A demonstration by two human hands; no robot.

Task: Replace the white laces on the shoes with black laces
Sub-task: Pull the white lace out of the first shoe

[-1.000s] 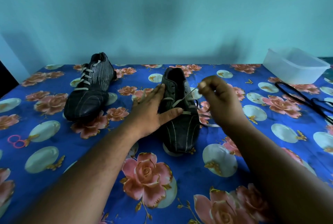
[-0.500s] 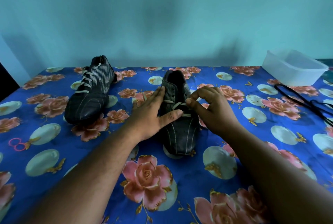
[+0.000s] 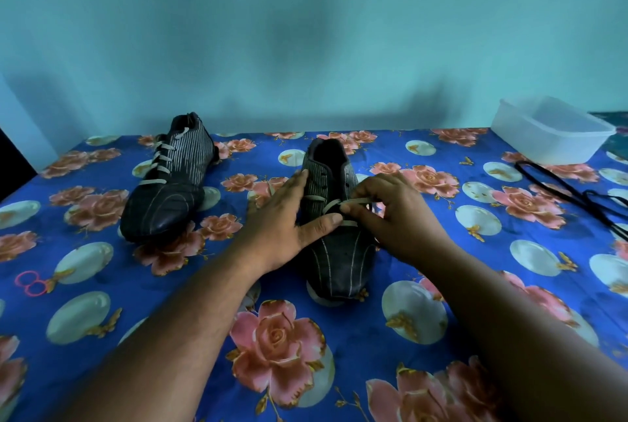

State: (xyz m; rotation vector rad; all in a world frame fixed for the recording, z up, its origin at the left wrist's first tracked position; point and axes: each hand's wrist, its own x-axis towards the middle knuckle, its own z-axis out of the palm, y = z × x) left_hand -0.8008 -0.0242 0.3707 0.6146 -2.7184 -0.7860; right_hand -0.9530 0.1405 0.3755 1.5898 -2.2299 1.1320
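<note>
Left hand (image 3: 282, 221) is pressing flat on the shoe (image 3: 334, 217) — toe pointing nearward; right hand (image 3: 390, 214) is grasping its white lace (image 3: 353, 203).

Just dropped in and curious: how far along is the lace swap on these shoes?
Early. The near shoe has its upper eyelets already empty. The left hand steadies it while the right hand pinches the white lace in the lower rows. The far shoe is fully white-laced, and the black laces lie unused on the cloth.

No legible txt or labels.
</note>
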